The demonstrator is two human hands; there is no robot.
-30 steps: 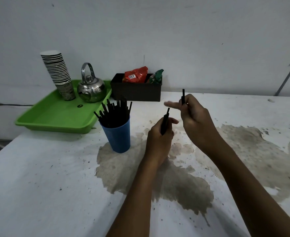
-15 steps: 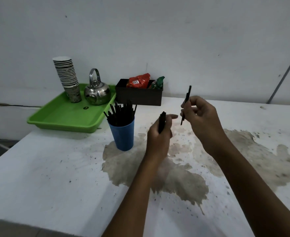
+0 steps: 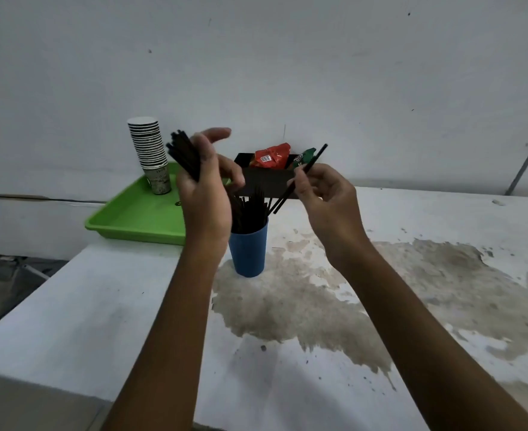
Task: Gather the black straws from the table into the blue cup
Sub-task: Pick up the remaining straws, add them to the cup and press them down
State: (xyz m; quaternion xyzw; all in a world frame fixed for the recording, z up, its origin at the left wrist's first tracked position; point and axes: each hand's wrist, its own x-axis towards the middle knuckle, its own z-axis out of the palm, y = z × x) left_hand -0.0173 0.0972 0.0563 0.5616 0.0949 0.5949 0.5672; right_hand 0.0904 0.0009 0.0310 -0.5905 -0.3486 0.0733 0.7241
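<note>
The blue cup (image 3: 249, 253) stands on the white table (image 3: 107, 309), with several black straws (image 3: 250, 213) upright in it. My left hand (image 3: 208, 194) is raised just left of and above the cup, and it grips a bundle of black straws (image 3: 184, 154) that fans up to the left. My right hand (image 3: 324, 197) hovers right of the cup and pinches a single black straw (image 3: 301, 178). This straw slants, with its lower tip just above the cup's right rim.
A green tray (image 3: 132, 216) at the back left carries a stack of paper cups (image 3: 150, 154); my left hand hides part of it. A black box (image 3: 268, 181) with red and green packets sits against the wall. A brown stain (image 3: 349, 293) spreads over the table.
Both hands rose and moved left to the cup. The left hand's straw bundle now fans up beside the paper cups. The right hand's single straw tilted with its tip over the cup.
</note>
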